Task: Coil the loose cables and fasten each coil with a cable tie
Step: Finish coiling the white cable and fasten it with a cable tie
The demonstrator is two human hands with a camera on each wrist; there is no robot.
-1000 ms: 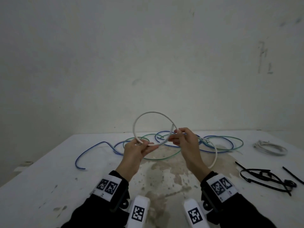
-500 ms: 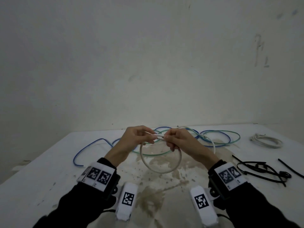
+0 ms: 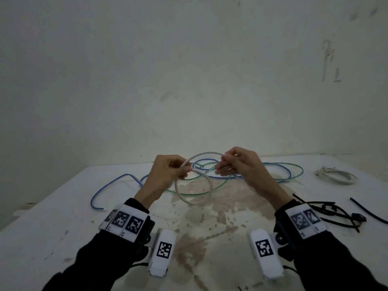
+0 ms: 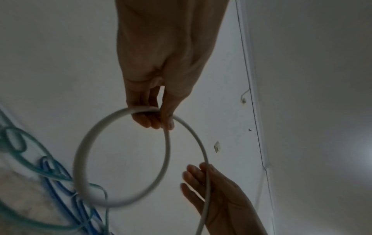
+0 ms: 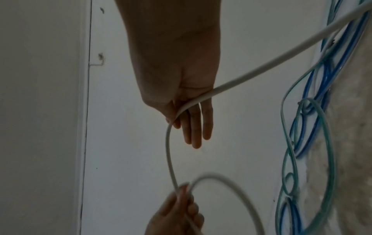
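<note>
Both hands hold a white cable above the table [image 3: 63, 217]. My left hand [image 3: 184, 171] pinches the white cable [image 3: 189, 201] where its loop crosses itself, and the loop hangs below the fingers. From there an arc of the same cable rises to my right hand [image 3: 222, 164], which pinches it between thumb and forefinger. In the left wrist view the left hand [image 4: 161, 120] grips the top of the white cable loop [image 4: 80, 152]. The right wrist view shows the right hand [image 5: 173, 119] holding the white cable [image 5: 168, 151], whose free length trails back past the wrist.
A loose blue cable [image 3: 113, 181] and a green cable [image 3: 210, 190] lie tangled on the table behind my hands. At the far right lies a coiled white cable [image 3: 336, 175]. Several black cable ties [image 3: 336, 213] lie at the right, near the table's edge.
One second ago the loop stood above my hands; it then hung below them. Since half a second ago my right hand has moved right, drawing out a new arc of white cable.
</note>
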